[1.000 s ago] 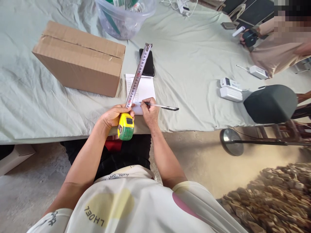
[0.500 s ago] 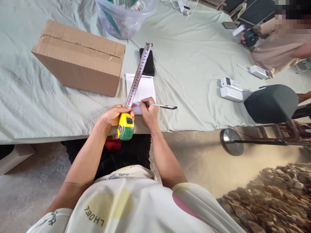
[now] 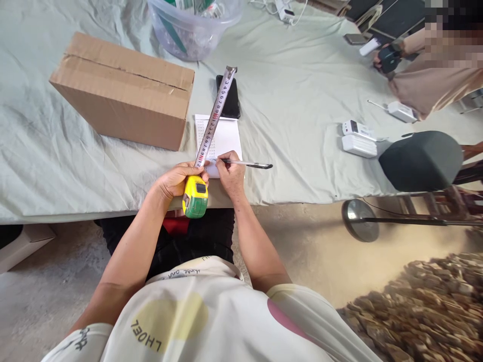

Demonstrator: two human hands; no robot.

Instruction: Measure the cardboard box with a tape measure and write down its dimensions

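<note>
Tape measure [image 3: 195, 197] front and centre: its yellow-and-green case sits right at the near edge of the table [image 3: 302, 100]. The left hand [image 3: 176, 180] is clamped round the case, thumb up by the mouth where the blade comes out. That blade [image 3: 215, 116] runs out stiff and slanted toward the far edge. It crosses a white notepad [image 3: 228, 134], and its hooked end is over the far end of a black phone [image 3: 232, 100]. Right beside it, the right hand [image 3: 231, 177] is pinched shut on a pen [image 3: 251, 164]. The tip is down on the near part of the notepad, just right of the blade, and the barrel points off to the right. The two hands are close together at that near edge, only the tape between them. Out to the left, a taped cardboard box [image 3: 124, 88] lies on the green cloth, its near corner just beside the notepad. Behind it, at the far edge, is a clear plastic tub [image 3: 192, 32] with things inside. Swing right: two white devices [image 3: 358, 138] lie together, and a dark cap [image 3: 420, 161] sits next to them at the near right edge. At the far right corner another person's hand [image 3: 379, 59] holds a black gadget [image 3: 388, 58]. On the floor by the right end of the table rests a round metal base [image 3: 360, 220].
</note>
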